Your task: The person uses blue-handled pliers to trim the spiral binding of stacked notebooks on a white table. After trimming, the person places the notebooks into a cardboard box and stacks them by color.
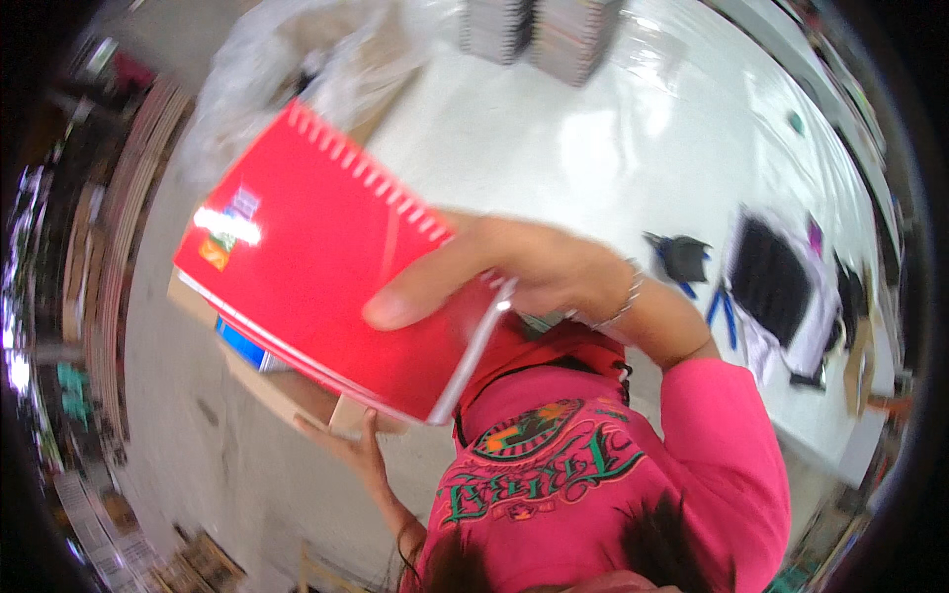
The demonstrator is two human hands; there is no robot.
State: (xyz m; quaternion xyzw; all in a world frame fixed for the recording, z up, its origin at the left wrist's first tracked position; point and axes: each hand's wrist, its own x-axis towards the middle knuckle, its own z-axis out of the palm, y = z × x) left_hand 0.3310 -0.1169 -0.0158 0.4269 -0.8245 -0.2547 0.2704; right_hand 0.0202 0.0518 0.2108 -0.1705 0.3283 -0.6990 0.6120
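A red spiral-bound notebook [287, 237] is tilted in front of me, its white coil along the upper right edge. My right hand [544, 267] grips it at the coil end, with the thumb lying across the cover. Beneath and behind the notebook is an open cardboard box [265, 390], mostly hidden by it. Something blue [240, 344] shows inside the box. Lower down, my left hand [358, 453] holds the near edge of the box, thumb and fingers apart on the cardboard.
A white-covered table [544, 128] stretches ahead and right. On it are stacks of spiral-bound notebooks [573, 40] at the far side, blue-handled pliers [730, 318] and a black-and-white bundle [776, 282]. Clear plastic wrap [287, 74] lies at the far left.
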